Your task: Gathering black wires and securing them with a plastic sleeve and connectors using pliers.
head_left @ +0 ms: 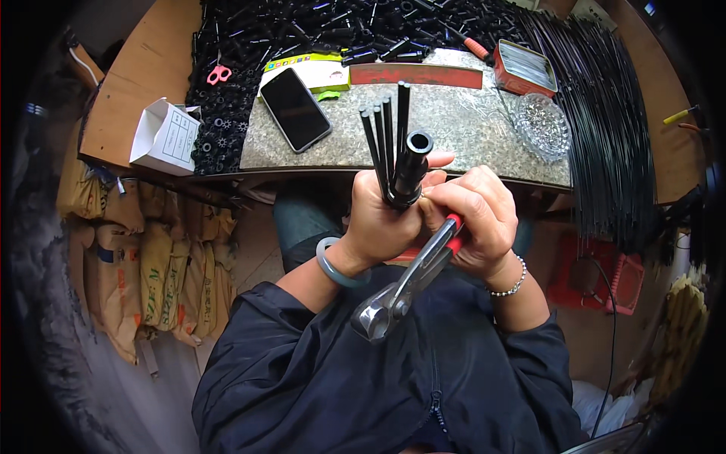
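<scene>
My left hand (370, 208) is closed around a black tube (412, 163) with a round hollow end. Several thin black rods (384, 136) with pale tips rise beside the tube from the same grip. Close against it, my right hand (480, 216) grips red-handled pliers (416, 276), their metal head pointing down toward my chest. The right thumb and fingertips meet near the tube's lower collar; whatever they pinch there is too small to make out.
On the grey tabletop (454, 125) lie a phone (295, 110), a red strip (416, 75), a tin (524, 68) and a glass dish of small metal pieces (541, 127). Black parts (302, 26) heap behind. Long black rods (609, 129) hang over the right edge. Pink scissors (219, 73) sit left.
</scene>
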The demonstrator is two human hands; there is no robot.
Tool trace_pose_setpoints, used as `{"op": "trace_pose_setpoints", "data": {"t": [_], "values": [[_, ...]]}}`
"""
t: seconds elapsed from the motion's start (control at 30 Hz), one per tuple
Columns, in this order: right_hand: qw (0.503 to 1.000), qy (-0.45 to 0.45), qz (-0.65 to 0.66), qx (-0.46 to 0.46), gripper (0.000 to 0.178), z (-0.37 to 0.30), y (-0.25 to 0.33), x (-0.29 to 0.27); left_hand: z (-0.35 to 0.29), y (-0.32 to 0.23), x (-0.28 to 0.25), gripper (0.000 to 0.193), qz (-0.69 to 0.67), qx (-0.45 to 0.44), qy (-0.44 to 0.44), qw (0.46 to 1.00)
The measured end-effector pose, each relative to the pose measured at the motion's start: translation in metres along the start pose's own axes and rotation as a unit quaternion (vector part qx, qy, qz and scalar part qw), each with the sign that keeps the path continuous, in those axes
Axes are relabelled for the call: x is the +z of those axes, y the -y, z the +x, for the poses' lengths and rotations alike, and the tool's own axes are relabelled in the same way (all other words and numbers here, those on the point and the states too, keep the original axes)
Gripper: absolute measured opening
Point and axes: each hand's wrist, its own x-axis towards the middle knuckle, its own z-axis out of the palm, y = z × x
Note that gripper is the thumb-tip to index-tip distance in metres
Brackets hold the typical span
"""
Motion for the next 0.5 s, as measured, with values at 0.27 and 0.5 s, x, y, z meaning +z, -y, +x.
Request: {"op": "trace_pose_setpoints", "data": {"t": [0.27,0.5], "values": [[0.999,-0.029,0.026,0.022,0.021,-0.002,0.003,0.007,-0.001,-0.010,-0.003,0.017,-0.041,-0.030,-0.026,0.998],[1.000,0.004,-0.007,-0.012,0.024,-0.009,-0.015,-0.004,0.007,-0.024,-0.018,0.010,-0.184,-0.179,0.006,0.966]]}}
